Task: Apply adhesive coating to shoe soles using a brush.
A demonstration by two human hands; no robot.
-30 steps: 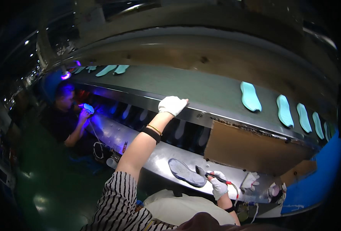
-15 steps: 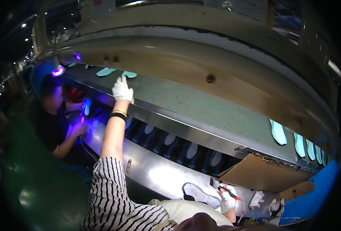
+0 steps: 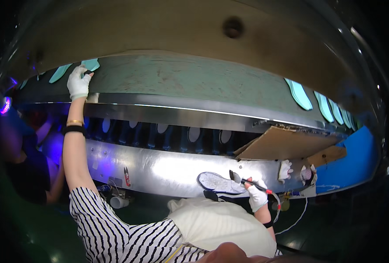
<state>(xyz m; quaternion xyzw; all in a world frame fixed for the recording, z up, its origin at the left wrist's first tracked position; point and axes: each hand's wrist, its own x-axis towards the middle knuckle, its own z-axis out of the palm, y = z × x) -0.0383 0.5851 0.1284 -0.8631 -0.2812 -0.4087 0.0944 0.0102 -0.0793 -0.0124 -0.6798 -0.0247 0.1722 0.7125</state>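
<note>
On the left stretch of the conveyor belt (image 3: 181, 81), a teal insole (image 3: 90, 64) meets the curled left hand (image 3: 78, 82); whether it pinches, I cannot tell. An edge-only hold could slip. Nearer than the belt, the right hand (image 3: 257, 196) grips a brush-like tool (image 3: 235, 177); dipping, its head could smear the bench's (image 3: 168, 173) pale sole (image 3: 218, 182). Cardboard (image 3: 286, 144) below the belt's right hampers reach.

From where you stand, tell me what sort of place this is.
Probably a shoe factory line: teal sole-shaped pieces lie along a green belt, a pale sole rests on the metal bench below, and the right hand holds a brush-like tool.
</note>
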